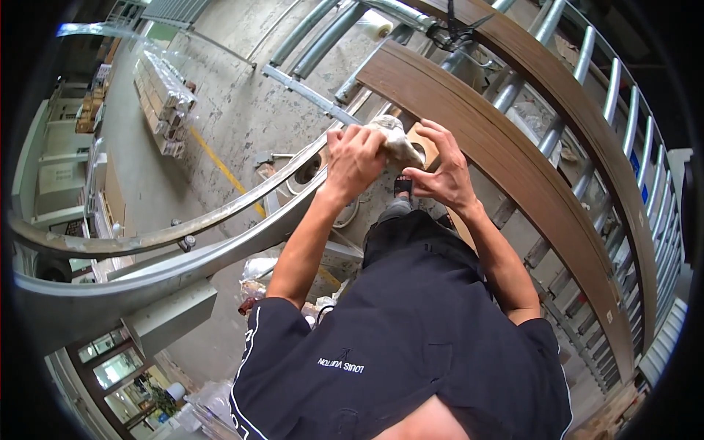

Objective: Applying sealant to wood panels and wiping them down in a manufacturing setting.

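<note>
In front of my body, my left hand [355, 163] is closed on a crumpled off-white cloth [396, 138], which looks like a rag or a work glove. The cloth bunches out from the fingertips toward the right. My right hand [449, 170] is just beside it, thumb and fingers spread in a wide curve, with nothing plainly gripped. Whether its fingertips touch the cloth I cannot tell. Just beyond the right hand lies a long brown board [469, 99] with a grooved face.
The board and a second brown board [557, 81] rest on a conveyor of metal rollers [554, 136]. A curved-looking metal rail [139, 246] runs along my left. Farther off is a plastic-wrapped stack of long pieces [160, 103]. A yellow line [220, 165] marks the floor.
</note>
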A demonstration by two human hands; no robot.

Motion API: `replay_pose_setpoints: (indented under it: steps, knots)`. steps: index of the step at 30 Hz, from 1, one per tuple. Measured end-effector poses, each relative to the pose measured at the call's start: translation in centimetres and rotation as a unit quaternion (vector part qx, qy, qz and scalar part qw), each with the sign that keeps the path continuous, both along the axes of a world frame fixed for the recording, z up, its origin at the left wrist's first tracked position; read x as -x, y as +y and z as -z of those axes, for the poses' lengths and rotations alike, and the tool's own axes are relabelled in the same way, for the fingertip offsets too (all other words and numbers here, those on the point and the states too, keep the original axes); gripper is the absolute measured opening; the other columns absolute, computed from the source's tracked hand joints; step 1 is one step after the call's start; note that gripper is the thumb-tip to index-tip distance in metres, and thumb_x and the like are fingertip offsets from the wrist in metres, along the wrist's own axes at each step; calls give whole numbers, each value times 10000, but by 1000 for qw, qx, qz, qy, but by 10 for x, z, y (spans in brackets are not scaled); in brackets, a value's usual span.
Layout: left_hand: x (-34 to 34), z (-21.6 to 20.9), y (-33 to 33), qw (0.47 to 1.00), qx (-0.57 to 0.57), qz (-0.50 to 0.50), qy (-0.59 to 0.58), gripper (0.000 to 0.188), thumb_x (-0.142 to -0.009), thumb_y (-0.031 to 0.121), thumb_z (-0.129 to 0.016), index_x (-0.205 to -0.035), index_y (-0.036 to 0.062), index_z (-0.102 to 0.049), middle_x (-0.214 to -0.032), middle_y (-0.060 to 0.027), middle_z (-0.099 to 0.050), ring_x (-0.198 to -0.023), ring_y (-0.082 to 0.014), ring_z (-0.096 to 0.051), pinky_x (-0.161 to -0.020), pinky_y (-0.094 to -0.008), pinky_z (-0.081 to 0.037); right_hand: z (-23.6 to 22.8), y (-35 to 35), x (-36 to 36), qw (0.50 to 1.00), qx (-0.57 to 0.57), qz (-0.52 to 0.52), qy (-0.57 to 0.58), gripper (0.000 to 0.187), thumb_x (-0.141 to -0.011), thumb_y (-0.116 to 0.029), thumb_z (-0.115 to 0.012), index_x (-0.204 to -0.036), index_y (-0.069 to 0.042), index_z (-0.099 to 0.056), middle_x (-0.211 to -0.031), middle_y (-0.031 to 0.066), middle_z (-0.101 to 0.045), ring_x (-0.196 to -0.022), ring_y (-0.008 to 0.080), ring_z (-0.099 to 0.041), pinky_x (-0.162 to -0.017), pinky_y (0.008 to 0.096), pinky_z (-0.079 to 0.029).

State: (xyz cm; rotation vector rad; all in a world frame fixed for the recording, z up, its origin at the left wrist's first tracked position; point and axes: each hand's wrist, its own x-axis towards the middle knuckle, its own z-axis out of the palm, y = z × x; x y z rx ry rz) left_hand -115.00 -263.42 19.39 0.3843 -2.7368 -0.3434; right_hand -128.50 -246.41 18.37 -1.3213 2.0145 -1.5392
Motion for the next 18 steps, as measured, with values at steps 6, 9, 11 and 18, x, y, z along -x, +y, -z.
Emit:
replay_pose_setpoints:
  steps: [6,9,11,18]
  knots:
    - [8,-27,58,890,-452,41,41,200,-815,71,-701,-1006,31,-655,-853,-97,-674,-777,-205,-650,-744,-335,-492,1,39,10,990,55,-98,-88,514,-749,-93,-802,-1221,-33,-609,-1257,154,-633,-1209,299,-587,-1040,389,-443]
    - [13,-19,70,838,-542,60,14,234,-848,84,-699,-1060,3,-644,-921,-120,-702,-868,-178,-680,-800,-295,-526,-11,74,9,987,-59,-3,-147,320,-782,-34,-760,-1075,-30,-631,-1008,72,-677,-938,154,-648,-843,292,-510]
    - [19,-19,76,867,-489,91,38,300,-861,123,-702,-1128,7,-629,-971,-128,-712,-904,-232,-695,-831,-321,-531,-31,93,31,995,-79,-7,-65,250,-796,19,-732,-1022,-28,-637,-918,38,-661,-833,108,-635,-713,270,-518]
    - [30,7,33,923,-372,50,85,305,-863,161,-682,-1128,12,-656,-1043,-156,-702,-949,-295,-679,-863,-376,-527,-46,120,124,863,-351,102,348,119,-795,-141,-701,-907,-104,-687,-900,88,-653,-864,286,-644,-756,402,-519]
